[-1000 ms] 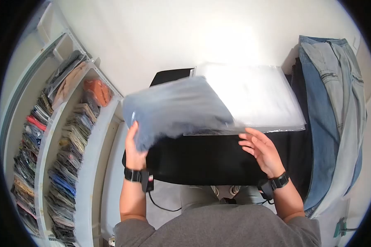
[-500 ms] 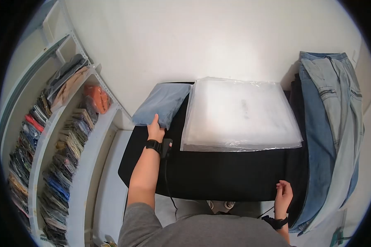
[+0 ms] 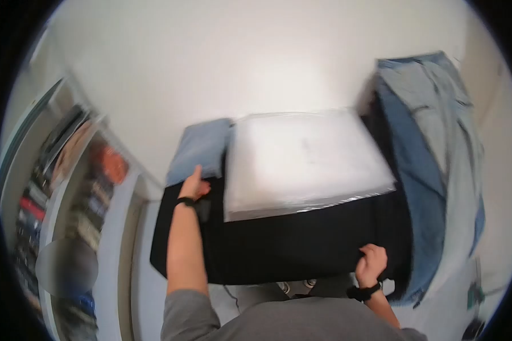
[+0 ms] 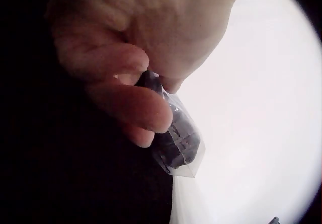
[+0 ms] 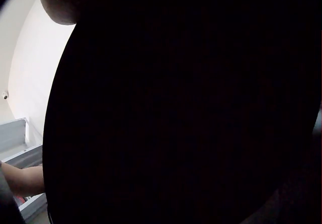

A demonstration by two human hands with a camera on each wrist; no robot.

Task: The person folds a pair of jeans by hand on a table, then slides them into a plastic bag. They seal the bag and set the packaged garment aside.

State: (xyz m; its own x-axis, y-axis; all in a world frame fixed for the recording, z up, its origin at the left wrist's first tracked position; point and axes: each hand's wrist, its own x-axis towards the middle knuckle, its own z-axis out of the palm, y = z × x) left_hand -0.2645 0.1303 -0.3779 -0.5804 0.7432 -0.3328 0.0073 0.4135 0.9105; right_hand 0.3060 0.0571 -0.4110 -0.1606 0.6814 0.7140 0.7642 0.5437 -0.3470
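A folded light-blue denim garment in a clear plastic bag [image 3: 196, 145] lies at the back left of the black table [image 3: 290, 250]. My left hand [image 3: 193, 186] is at its near edge, thumb on top. In the left wrist view, the curled fingers [image 4: 143, 108] hold the bag's edge, and its dark end [image 4: 178, 138] pokes out past them; the thumb is mostly hidden. My right hand [image 3: 372, 264] hangs over the table's front right, fingers loosely curled and holding nothing. The right wrist view is mostly dark.
A stack of clear plastic bags [image 3: 307, 159] covers the table's middle, right beside the bagged denim. Long jeans [image 3: 418, 131] drape over the right end. Shelves [image 3: 119, 227] packed with bagged clothes stand on the left, and a white wall [image 3: 256, 57] rises behind.
The left hand has carried the bagged denim from over the bag stack to the table's back left and set it down. The right hand has drawn back to the front right. The head view has shifted.
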